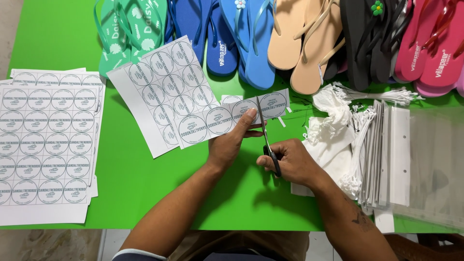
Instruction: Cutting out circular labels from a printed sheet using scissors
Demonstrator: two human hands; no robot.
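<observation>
The strip (232,121) runs 9-to-3 at 12 o'clock of both hands; left hand (229,142) pinches it, right hand (290,162) grips the scissors (268,140) crossing it.

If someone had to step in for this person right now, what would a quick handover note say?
Left hand: pinches a paper strip of round labels, held just above the green table.
Right hand: holds scissors, blades across the strip between two labels.
Done: small paper offcuts lie beside the strip's right end.
Left: the strip's remaining labels, the partly cut sheet under it, and a stack of uncut sheets at far left.
Nearby: flip-flops along the top, clear bags at right.
</observation>
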